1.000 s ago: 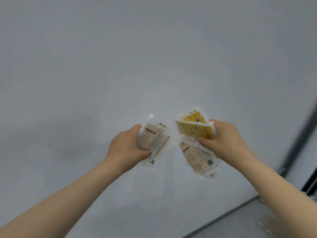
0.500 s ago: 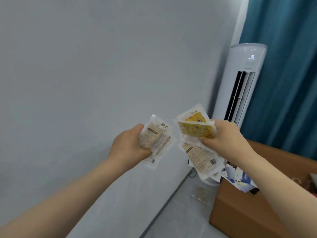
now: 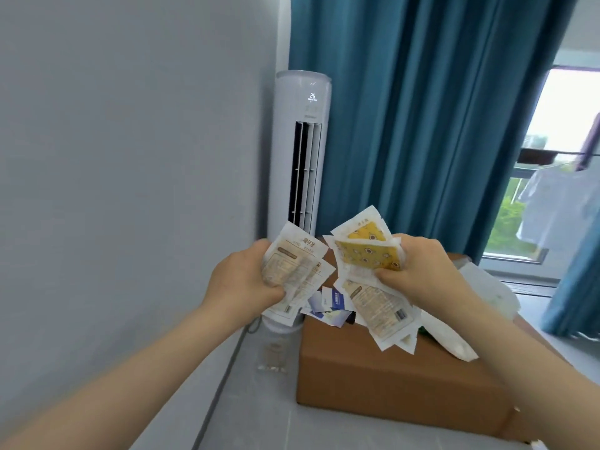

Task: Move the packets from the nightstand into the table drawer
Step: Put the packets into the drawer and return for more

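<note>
A beige bunch of packets sits in the left grip and a yellow-and-beige fan of packets in the right grip, fingers curled tight round each. No drawer shows, so I'd say picked up, not yet stowed. Both forearms reach forward, the grips near each other, in front of a cardboard box by the tower air conditioner.

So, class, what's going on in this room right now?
A person holds packets in both hands, up in the air. The left hand grips beige packets; the right hand grips a mixed bunch, yellow ones on top. Beyond them are a cardboard box and a tower air conditioner. No drawer is in view.
</note>
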Available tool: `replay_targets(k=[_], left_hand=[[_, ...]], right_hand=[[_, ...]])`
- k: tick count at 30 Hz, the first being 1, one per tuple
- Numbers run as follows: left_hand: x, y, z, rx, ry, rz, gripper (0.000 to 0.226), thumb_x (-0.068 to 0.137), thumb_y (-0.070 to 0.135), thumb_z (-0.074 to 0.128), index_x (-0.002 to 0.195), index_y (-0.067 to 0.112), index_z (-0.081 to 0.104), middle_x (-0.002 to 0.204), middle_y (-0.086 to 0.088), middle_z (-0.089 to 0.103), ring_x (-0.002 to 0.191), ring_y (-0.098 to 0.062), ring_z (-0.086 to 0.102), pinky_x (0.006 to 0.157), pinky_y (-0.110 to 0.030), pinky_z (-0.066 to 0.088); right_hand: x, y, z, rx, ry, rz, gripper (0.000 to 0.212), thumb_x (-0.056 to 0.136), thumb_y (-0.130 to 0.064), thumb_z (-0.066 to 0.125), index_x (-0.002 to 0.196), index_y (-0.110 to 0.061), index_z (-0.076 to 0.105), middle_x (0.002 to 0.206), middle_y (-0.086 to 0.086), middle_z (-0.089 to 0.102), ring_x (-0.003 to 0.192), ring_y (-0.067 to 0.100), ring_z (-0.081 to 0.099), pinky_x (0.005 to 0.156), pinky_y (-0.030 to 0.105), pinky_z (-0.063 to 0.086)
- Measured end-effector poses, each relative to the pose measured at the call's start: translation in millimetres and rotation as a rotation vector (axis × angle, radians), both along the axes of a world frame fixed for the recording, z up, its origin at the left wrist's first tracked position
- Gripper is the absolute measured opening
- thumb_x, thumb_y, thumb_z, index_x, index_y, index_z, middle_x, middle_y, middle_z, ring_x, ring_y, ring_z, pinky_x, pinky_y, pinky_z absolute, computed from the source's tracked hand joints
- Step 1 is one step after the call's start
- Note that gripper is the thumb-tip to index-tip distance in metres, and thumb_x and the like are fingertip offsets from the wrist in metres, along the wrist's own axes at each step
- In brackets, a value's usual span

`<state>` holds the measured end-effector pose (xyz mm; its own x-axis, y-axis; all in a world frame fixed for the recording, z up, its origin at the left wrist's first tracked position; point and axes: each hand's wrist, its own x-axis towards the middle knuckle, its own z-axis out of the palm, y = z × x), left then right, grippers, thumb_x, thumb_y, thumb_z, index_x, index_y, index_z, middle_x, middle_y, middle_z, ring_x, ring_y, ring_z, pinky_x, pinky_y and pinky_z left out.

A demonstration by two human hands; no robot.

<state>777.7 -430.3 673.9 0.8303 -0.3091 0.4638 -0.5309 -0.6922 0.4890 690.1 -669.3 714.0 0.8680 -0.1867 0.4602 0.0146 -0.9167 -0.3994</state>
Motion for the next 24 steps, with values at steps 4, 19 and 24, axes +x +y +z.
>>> replay_targets(k=[4,19,24], left_hand=[[24,-65,0,0.009,-0.016,-0.097,0.035,0.066,0.024,0.070,0.096,0.025,0.053,0.079,0.008,0.062,0.072,-0.018,0.060,0.060,-0.034,0.051],[73,-334,-9,0.016,0.009,-0.375,0.035,0.065,0.029,0.074,0.091,0.032,0.050,0.078,0.017,0.058,0.075,-0.008,0.057,0.058,-0.026,0.046],[105,-404,-20,0.021,0.022,-0.459,0.036,0.065,0.031,0.072,0.095,0.033,0.052,0.083,0.015,0.063,0.077,-0.006,0.058,0.060,-0.028,0.049]], right_hand=[[-2,-52,0,0.002,-0.008,-0.103,0.022,0.077,-0.014,0.070,0.099,-0.017,0.068,0.084,-0.006,0.069,0.076,0.009,0.064,0.067,0.032,0.056],[-9,-278,-7,0.042,-0.024,-0.353,0.030,0.077,-0.016,0.070,0.107,-0.021,0.068,0.093,-0.005,0.069,0.084,0.012,0.064,0.075,0.032,0.056],[9,-340,-23,0.037,0.027,-0.434,0.029,0.078,-0.020,0.070,0.106,-0.024,0.067,0.092,-0.009,0.069,0.081,0.006,0.064,0.072,0.027,0.057]])
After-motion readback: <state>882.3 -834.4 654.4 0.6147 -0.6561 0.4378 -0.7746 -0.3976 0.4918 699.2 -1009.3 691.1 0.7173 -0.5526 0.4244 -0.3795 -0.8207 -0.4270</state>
